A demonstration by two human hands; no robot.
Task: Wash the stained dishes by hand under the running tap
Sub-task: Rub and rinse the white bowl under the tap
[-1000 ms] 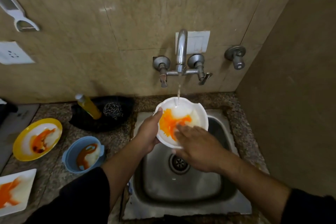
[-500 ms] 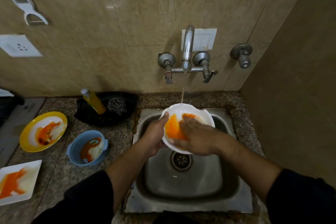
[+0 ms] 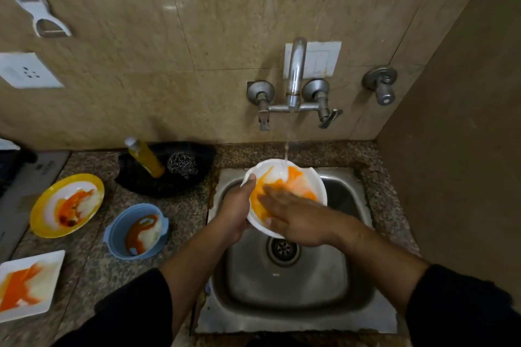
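Note:
A white bowl smeared with orange sauce is held tilted over the steel sink. My left hand grips its left rim, thumb on the edge. My right hand lies flat inside the bowl with fingers spread across the orange stain. Water runs from the tap onto the bowl's far side. On the counter to the left wait a yellow plate, a blue bowl and a white square plate, all stained orange-red.
A black tray behind the blue bowl holds a yellow soap bottle and a steel scrubber. A wall rises close on the right. The sink drain sits below the bowl. A peeler hangs on the wall.
My right hand has slid left across the bowl's inside, spreading the orange stain wider. The bowl has stayed under the stream, and the camera has shifted slightly.

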